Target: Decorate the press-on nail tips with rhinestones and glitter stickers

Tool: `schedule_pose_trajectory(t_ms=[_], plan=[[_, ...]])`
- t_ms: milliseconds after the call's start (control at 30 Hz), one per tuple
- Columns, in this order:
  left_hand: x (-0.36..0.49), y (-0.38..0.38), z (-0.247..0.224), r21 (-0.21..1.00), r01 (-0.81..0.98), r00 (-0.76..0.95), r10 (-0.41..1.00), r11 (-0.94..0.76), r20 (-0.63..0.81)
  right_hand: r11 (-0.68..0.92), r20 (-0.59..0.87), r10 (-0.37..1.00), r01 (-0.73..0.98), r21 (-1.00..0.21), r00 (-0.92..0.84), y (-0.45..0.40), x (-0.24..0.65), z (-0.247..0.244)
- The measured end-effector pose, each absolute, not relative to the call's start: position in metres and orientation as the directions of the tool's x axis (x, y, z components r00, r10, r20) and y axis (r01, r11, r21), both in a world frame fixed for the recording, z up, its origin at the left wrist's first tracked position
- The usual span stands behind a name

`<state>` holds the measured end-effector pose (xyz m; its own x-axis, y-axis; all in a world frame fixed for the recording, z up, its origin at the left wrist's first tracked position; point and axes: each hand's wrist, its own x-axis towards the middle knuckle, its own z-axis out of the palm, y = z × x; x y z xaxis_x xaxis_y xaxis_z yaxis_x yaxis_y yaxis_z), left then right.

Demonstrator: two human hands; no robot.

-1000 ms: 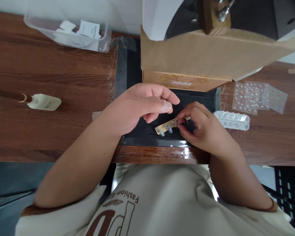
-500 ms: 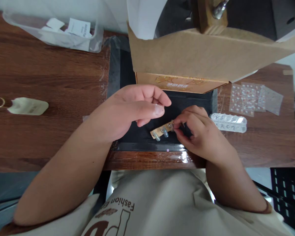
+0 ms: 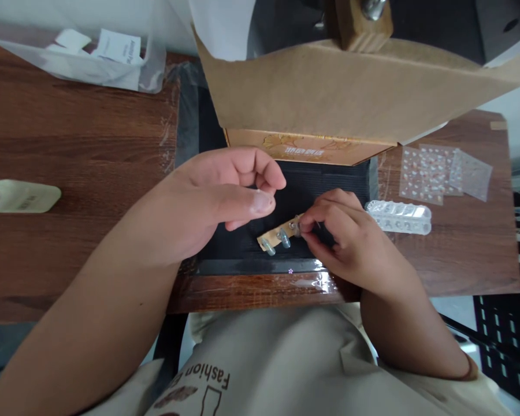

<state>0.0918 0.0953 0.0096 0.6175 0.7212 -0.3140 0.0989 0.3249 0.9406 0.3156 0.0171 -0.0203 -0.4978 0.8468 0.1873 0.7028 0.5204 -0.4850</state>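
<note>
A light wooden strip [image 3: 274, 234] lies at a slant on the black ribbed mat [image 3: 247, 254]. Two glittery blue-grey nail tips [image 3: 285, 238] stick out from its lower left part. My right hand [image 3: 342, 237] pinches thumb and forefinger at the strip's right end, on a small piece there that is mostly hidden by the fingertips. Above and to the left of the strip, my left hand [image 3: 238, 190] hovers with curled fingers and the thumb apart from them, holding nothing that shows.
A clear compartment case [image 3: 398, 218] and sticker sheets [image 3: 431, 173] lie at the right. Behind the mat stands a cardboard box [image 3: 312, 151] under a dark fixture. A plastic bin [image 3: 151, 75] sits back left, a pale green tag [image 3: 23, 196] at the far left.
The whole view has shifted slightly, moving most things to the left in the picture. Both hands keep nearly the same pose, with the right fingertips still at the strip's end.
</note>
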Motion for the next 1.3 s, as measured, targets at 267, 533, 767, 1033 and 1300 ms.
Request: schedule_pose_trajectory(t_ms=[267, 533, 767, 1033, 1300], plan=[[0.093, 0.092, 0.007, 0.955, 0.135, 0.629, 0.722, 0.264, -0.288, 0.444, 0.199, 0.881, 0.607, -0.659, -0.429, 0.017, 0.318, -0.020], [0.094, 0.088, 0.007, 0.981, 0.130, 0.671, 0.716, 0.141, -0.192, 0.315, 0.193, 0.933, 0.424, -0.849, -0.305, 0.014, 0.322, -0.031], [0.100, 0.074, -0.004, 0.810, 0.356, 0.615, 0.770, -0.465, 0.172, 0.244, 0.208, 0.957, 0.167, -0.955, -0.204, 0.014, 0.317, -0.033], [0.111, 0.062, -0.017, 0.674, 0.229, 0.676, 0.613, -0.703, 0.410, 0.224, 0.219, 0.960, 0.007, -0.975, -0.174, 0.016, 0.311, -0.034], [0.115, 0.060, -0.022, 0.741, 0.174, 0.630, 0.651, -0.649, 0.423, 0.219, 0.222, 0.960, -0.035, -0.975, -0.168, 0.015, 0.311, -0.034]])
